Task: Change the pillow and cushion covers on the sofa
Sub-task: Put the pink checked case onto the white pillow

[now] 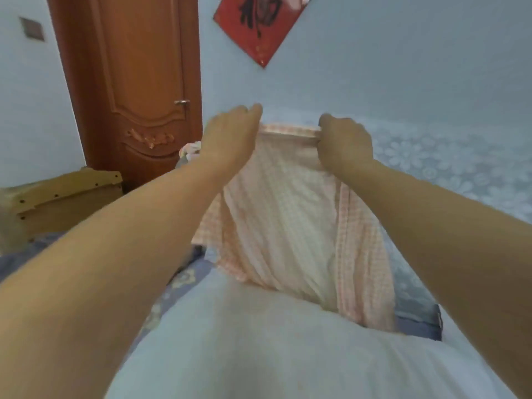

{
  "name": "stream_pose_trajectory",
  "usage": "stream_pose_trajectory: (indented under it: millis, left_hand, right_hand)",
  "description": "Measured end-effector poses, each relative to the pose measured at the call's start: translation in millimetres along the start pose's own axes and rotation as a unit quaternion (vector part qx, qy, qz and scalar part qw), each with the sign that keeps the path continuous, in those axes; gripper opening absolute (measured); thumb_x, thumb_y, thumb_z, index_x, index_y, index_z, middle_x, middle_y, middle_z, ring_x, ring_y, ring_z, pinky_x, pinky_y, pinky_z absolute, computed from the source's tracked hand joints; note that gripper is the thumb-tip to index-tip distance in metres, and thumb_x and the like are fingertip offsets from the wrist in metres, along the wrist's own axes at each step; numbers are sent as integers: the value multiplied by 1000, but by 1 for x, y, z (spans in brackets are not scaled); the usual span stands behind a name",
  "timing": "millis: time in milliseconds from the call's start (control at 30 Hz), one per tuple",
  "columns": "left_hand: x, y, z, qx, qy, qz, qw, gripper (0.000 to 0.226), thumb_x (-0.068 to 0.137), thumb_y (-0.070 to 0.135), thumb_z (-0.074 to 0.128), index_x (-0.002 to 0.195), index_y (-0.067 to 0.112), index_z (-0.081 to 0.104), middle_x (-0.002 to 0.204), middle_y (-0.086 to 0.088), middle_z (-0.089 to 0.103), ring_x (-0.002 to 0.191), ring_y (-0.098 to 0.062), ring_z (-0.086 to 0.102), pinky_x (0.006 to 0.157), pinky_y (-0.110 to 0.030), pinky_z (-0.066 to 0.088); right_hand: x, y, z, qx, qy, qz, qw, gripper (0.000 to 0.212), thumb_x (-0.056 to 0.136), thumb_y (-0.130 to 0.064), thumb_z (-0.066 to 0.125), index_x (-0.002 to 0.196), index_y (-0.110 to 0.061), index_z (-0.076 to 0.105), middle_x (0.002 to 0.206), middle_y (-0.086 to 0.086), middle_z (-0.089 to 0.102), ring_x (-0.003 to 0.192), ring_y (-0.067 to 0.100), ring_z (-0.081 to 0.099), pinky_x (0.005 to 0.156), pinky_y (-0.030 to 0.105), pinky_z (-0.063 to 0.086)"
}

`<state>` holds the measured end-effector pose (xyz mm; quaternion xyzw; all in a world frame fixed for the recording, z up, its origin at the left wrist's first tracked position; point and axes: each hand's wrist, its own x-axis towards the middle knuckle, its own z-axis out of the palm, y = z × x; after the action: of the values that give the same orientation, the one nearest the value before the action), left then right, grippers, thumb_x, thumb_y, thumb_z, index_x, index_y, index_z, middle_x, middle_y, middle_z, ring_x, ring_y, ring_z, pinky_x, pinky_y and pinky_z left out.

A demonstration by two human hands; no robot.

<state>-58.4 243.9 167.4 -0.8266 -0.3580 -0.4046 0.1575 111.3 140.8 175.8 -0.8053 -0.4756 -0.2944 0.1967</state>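
Both arms reach forward from the bottom corners of the frame to the middle, where a pink-and-white checked pillow cover [290, 214] is held up by its hemmed top edge. The left hand [230, 136] has its fingers curled over the left end of that hem; the right hand [344, 144] pinches the right end, so each grip is closed on cloth and the edge is drawn taut between them. The cover hangs down from the hands, and its lower part lies bunched against a plump white pillow [259, 341] that fills the bottom of the frame — whether the pillow's end is inside the cover cannot be told. Under both lies a blue flowered sheet [184, 280].

The step in hand looks like working this cover along the pillow — on or off is unclear. The next move probably calls for both hands to pull evenly along the pillow's length while it is kept from sliding.
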Motion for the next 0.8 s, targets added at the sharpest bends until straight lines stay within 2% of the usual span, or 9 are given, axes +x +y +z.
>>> stream_pose_trajectory:
  millis: [67,100,167,300,400,500,567,700,800]
  left_hand:
    - [32,-4,-25,-37,125,-26,991,37,89,-8,43,120,11,50,95,-10,59,79,-36,58,66,-42,37]
    - [36,-6,-29,-62,162,-36,984,37,88,-8,43,119,12,49,91,-7,58,74,-32,54,65,-41,37]
    - [26,-16,-9,-69,161,-36,984,33,86,-7,46,112,14,48,84,-3,54,68,-30,47,63,-41,36]
    - [-46,-65,94,13,34,16,999,33,79,-9,56,105,11,56,74,-11,56,56,-36,57,48,-39,43]
    - [-108,-106,166,25,-147,29,988,29,91,-1,53,118,9,58,98,-17,65,81,-41,67,62,-46,50]
    - [-161,-127,206,33,-227,6,973,30,91,1,50,119,12,55,102,-13,65,86,-39,67,66,-42,50]
    - [-168,-136,219,32,-223,-48,973,22,95,6,50,115,14,55,102,-10,64,90,-35,65,68,-37,45]
    - [-118,-174,239,0,-123,-179,976,5,93,9,49,95,14,51,90,-9,57,85,-34,57,65,-39,36]
    - [-89,-181,259,-99,-114,-168,974,17,84,25,51,75,19,38,86,-6,46,83,-32,51,63,-39,34]
  right_hand:
    - [20,-14,-19,62,166,8,984,37,84,-2,40,118,-11,50,95,14,63,81,38,54,67,39,38]
    - [23,-22,-20,101,210,-1,973,39,84,-4,38,121,-11,49,96,14,64,84,38,57,69,41,38]
    - [18,-36,3,146,216,-39,965,38,85,-7,39,122,-12,47,97,14,65,85,39,60,68,41,39]
    - [-24,-43,112,121,30,-92,988,32,89,-5,47,121,-10,44,94,16,61,86,40,60,66,41,41]
    - [-61,-48,196,76,-154,-97,980,38,92,-5,44,128,-14,39,101,11,59,92,34,60,71,38,42]
    - [-91,-65,257,6,-208,-151,966,37,88,1,45,121,-13,39,77,3,50,67,26,52,59,35,41]
    - [-94,-82,278,-26,-178,-165,970,35,88,2,44,120,-13,38,66,-2,40,53,19,41,50,32,32]
    - [-47,-119,298,-26,-69,-134,988,41,85,6,51,120,-11,40,60,-3,31,47,14,28,49,31,26]
    - [-13,-137,316,17,32,-106,994,36,73,11,63,99,-10,50,54,-3,34,41,15,31,44,27,18]
